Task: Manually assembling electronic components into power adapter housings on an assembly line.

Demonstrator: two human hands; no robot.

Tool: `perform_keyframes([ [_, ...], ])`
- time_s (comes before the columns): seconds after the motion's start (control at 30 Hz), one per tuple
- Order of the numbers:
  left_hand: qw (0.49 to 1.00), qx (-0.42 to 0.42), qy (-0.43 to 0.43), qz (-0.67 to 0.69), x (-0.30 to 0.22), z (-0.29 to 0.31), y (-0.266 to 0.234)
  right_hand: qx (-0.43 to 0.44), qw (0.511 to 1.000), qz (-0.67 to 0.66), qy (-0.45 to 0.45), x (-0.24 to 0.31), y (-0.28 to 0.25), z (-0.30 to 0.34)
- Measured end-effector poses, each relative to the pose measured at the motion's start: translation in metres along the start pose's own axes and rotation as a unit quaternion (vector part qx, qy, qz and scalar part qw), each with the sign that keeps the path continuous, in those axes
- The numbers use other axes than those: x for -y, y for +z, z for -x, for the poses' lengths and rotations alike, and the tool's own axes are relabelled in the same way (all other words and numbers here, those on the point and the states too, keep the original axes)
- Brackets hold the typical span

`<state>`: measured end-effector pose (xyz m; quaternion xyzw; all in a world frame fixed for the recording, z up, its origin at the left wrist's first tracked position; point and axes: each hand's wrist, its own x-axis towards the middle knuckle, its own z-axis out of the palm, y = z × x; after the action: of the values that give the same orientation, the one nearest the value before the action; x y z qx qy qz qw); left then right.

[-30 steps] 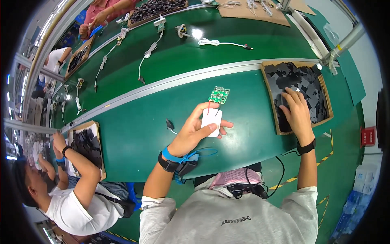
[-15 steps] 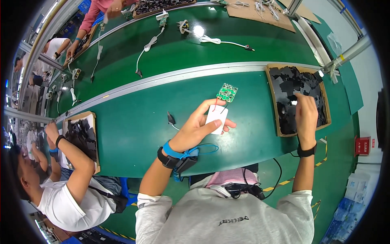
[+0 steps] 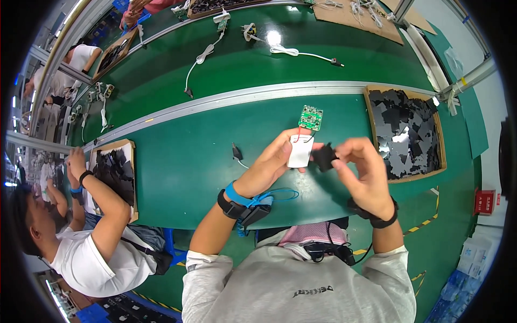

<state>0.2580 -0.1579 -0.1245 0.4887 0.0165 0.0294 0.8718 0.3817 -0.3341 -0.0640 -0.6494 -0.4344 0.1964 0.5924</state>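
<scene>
My left hand (image 3: pixel 272 161) grips a white plastic case (image 3: pixel 300 152) above the green table. From its top edge, a red and a black wire run to a green circuit board (image 3: pixel 311 118) that sticks up beyond the case. Between the thumb and fingers of my right hand (image 3: pixel 367 175) is a black cut-out sheet (image 3: pixel 325 157) with notched edges, close beside the case's right side. A white cable with a black plug (image 3: pixel 237 152) emerges left of my left hand.
At the right stands a shallow cardboard tray (image 3: pixel 443 156) full of black cut-out sheets. A metal rail (image 3: pixel 226 100) separates my table from a green belt carrying corded boards (image 3: pixel 222 22). A co-worker (image 3: pixel 102 242) sits at my left by another tray (image 3: pixel 135 180).
My right hand has come from the tray at the right to beside the white case, bringing a black sheet. The left hand still holds the case. Corded boards on the belt have shifted slightly.
</scene>
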Motion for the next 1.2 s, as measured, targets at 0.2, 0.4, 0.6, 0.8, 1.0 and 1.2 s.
perform_keyframes([
  [0.2,0.999,-0.018,-0.007,0.025,-0.004,0.003,0.004,0.040,0.991,0.111,-0.058,-0.007,0.025,-0.014],
  [0.4,1.000,-0.016,-0.004,0.009,-0.008,0.006,0.005,0.039,0.971,0.192,-0.138,-0.015,0.032,-0.018],
  [0.6,0.999,-0.006,0.009,0.040,-0.005,0.008,0.001,0.046,0.965,0.199,-0.165,-0.017,0.030,-0.018],
  [0.8,0.991,-0.041,0.019,-0.128,-0.008,0.007,0.002,0.114,0.942,0.289,-0.126,-0.004,0.023,-0.016],
  [1.0,0.966,-0.027,-0.099,-0.239,-0.029,0.013,0.010,0.075,0.886,0.427,-0.164,0.020,0.007,-0.026],
  [1.2,0.957,-0.051,-0.091,-0.269,-0.035,0.013,0.017,0.161,0.856,0.458,-0.175,0.022,-0.010,-0.028],
])
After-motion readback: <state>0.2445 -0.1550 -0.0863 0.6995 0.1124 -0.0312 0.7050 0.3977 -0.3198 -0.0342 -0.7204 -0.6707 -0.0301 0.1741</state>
